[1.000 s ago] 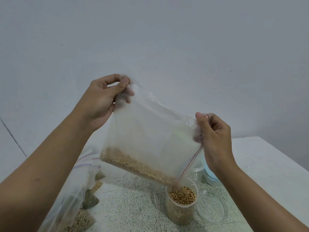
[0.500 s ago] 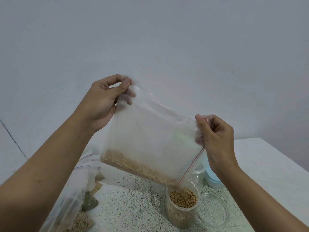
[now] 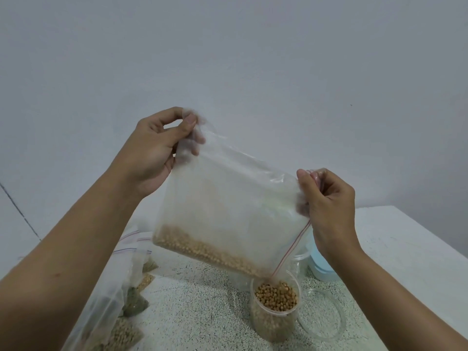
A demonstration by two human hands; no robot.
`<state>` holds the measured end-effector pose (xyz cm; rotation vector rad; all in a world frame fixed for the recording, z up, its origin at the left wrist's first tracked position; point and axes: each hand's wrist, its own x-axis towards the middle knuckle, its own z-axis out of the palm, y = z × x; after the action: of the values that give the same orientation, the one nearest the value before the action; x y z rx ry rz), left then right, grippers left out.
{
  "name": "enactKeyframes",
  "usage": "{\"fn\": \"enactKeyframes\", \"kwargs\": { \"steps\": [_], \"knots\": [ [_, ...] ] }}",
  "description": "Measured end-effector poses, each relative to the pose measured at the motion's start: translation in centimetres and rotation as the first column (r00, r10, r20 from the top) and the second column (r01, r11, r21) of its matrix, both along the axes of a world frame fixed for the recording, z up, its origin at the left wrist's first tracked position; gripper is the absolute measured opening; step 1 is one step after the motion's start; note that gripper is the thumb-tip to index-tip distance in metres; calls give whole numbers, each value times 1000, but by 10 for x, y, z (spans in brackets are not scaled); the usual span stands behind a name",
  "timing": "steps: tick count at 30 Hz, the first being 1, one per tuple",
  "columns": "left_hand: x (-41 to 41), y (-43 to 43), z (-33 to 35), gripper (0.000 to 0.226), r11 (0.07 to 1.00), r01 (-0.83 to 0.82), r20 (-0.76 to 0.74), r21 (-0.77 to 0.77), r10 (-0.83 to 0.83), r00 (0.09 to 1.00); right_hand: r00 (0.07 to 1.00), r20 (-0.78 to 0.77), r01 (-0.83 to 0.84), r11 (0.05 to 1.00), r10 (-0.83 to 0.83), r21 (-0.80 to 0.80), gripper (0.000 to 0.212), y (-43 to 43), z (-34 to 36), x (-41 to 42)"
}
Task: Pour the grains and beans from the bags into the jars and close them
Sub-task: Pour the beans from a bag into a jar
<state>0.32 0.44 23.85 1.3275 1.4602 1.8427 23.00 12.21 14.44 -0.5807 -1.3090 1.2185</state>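
1. Bag up! The clear zip-top plastic bag w/ red seal strip (image 3: 228,198) hangs tilted in mid-air, its low corner right at the mouth of the clear round plastic jar (image 3: 274,323).
2. L hand (image 3: 152,153) pinches the bag's top corner at 10 o'clock, thumb against forefinger.
3. R hand (image 3: 329,203) pinches the other top corner at 3 o'clock, by the red strip, fingers curled.
4. Tan round beans (image 3: 202,252) are banked along the bag's bottom edge, sloping twd the jar.
5. Jar stands on the speckled white table (image 3: 192,312), at the bag's 5 o'clock, beans inside nearly to the rim.
6. Clear round lid (image 3: 339,323) lies flat just beside the jar, at its 3 o'clock.
7. Pale blue container (image 3: 321,264) sits at the jar's 1 o'clock, behind the R wrist. More clear bags of grains (image 3: 106,300) lie at 9 o'clock.
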Motion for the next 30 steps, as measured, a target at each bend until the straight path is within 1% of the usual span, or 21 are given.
{"fn": "enactKeyframes", "kwargs": {
  "steps": [5,7,15,17,22,30],
  "knots": [
    [4,0,0,14,1000,14,-20,-9,-14,1000,1000,10,16,1000,-16,0,48,-2,-7,0],
    [6,1,0,16,1000,13,-34,-21,-14,999,999,43,15,1000,-15,4,47,-3,-7,-1],
    [11,2,1,17,999,35,-24,-27,-36,999,1000,31,-3,1000,2,18,47,3,-7,3],
    [11,2,1,18,999,43,-28,-24,-44,999,999,43,-31,999,30,22,47,1,-8,3],
    [11,2,1,14,999,38,-14,-26,-38,999,999,33,-27,999,26,20,48,1,-5,5],
    [13,1,1,19,999,37,-23,-28,-38,999,999,20,-41,999,41,-2,47,0,-6,5]
  ]
}}
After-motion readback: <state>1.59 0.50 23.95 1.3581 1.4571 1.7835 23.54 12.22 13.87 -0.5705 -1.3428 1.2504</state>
